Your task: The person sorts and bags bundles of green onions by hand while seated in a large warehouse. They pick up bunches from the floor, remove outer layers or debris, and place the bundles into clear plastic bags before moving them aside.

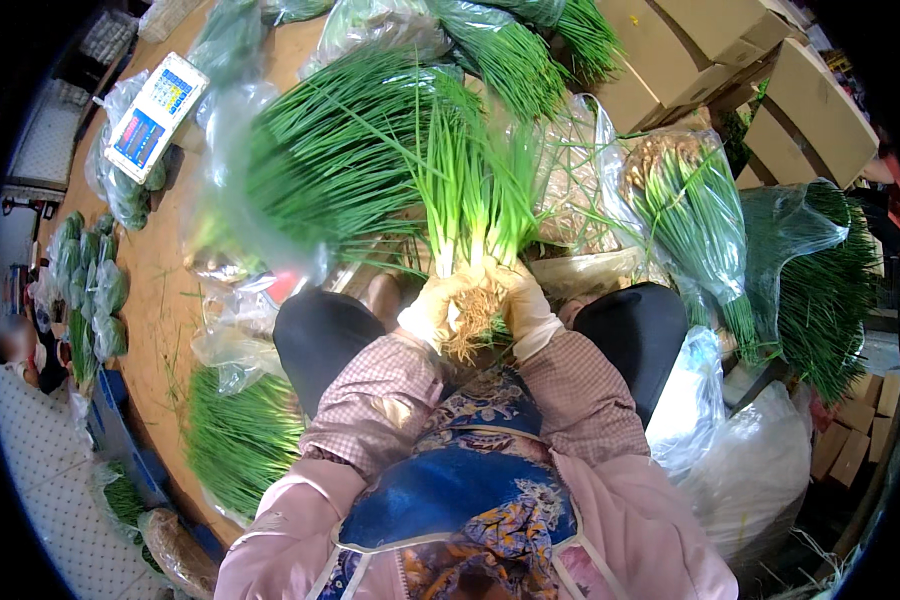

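Observation:
My left hand [426, 312] and my right hand [528, 308], both in pale gloves, are closed around the root end of a bunch of spring onions [477, 205]. Its tangled brown roots point toward me, and the white stems and green leaves stand away from me. My fingertips are partly hidden behind the stems and roots. Just beyond and to the left lies a large heap of loose spring onions [335, 165], partly wrapped in clear plastic. A bagged bunch [682, 205] lies to the right, roots at its far end.
A white weighing scale [157, 117] sits at the far left on the brown board [155, 330]. Cardboard boxes [690, 60] stand at the far right. More greens [245, 435] lie by my left knee, and clear plastic bags [740, 460] are by my right. A person [30, 355] is at the far left.

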Available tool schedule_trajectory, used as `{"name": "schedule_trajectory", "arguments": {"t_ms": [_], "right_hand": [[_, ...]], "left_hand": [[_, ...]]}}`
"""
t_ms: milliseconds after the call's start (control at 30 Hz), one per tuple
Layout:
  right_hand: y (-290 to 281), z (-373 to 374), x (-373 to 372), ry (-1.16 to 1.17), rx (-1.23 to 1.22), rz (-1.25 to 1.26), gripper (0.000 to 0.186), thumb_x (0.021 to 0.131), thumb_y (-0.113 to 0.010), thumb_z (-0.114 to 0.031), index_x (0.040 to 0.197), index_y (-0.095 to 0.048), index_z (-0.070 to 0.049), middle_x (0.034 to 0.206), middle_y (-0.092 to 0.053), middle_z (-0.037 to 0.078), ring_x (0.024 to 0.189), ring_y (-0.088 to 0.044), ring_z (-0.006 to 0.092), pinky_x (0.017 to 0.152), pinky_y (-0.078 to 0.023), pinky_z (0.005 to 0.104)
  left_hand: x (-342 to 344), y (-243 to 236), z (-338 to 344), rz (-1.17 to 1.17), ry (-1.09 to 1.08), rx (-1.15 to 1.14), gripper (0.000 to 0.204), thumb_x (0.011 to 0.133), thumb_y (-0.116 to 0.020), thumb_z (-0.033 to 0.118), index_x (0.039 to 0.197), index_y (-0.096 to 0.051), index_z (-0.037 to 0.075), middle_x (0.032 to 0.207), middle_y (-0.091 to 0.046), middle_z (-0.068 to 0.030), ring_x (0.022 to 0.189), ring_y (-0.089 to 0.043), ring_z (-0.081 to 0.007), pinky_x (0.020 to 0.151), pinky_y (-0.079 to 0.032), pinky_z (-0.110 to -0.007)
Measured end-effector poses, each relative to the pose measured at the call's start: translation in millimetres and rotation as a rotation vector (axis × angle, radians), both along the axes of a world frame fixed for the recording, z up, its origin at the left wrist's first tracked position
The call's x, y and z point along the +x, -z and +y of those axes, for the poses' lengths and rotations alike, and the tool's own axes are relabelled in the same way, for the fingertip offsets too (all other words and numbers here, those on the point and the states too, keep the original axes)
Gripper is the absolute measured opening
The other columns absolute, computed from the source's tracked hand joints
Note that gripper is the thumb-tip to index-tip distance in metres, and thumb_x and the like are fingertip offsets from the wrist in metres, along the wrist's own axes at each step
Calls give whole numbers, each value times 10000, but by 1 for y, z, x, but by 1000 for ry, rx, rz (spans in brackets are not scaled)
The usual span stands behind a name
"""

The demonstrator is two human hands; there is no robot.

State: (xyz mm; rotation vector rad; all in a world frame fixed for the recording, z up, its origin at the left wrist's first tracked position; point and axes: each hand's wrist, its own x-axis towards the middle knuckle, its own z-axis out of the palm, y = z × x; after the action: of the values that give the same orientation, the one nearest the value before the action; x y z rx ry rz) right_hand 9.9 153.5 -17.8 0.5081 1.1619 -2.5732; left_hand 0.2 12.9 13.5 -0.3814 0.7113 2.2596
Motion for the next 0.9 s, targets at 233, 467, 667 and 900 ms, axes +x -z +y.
{"name": "schedule_trajectory", "arguments": {"t_ms": [233,467,667,900], "right_hand": [[-19,-13,10,-3,-163,113,360,855,-551,-59,1201,-473,-3,1085,-581,89,930,-575,160,801,-474,264],[-46,25,4,-465,138,165,371,861,-558,-197,1177,-514,-8,1078,-595,86,979,-552,167,835,-433,271],[-126,42,7,-414,1220,146,353,801,-645,-309,973,-621,-1,1012,-609,122,963,-551,163,798,-444,296],[-125,-9,-47,-551,1590,686,321,768,-640,-349,953,-646,-87,1186,-534,76,1209,-406,292,1044,-190,490]], "left_hand": [[21,-39,-2,-2,-127,53,292,822,-596,94,1082,-525,-18,924,-612,-114,814,-622,-234,689,-539,-337],[17,-31,-8,71,-117,33,292,824,-548,13,1103,-529,-68,986,-618,-160,859,-625,-230,751,-527,-322],[15,-27,-8,164,-114,-244,571,774,-573,-79,1301,-406,59,1153,-568,-76,1029,-549,-152,839,-468,-261],[16,-20,-4,200,-129,-141,485,802,-536,-57,1256,-421,70,1081,-566,-121,960,-585,-240,803,-515,-346]]}}
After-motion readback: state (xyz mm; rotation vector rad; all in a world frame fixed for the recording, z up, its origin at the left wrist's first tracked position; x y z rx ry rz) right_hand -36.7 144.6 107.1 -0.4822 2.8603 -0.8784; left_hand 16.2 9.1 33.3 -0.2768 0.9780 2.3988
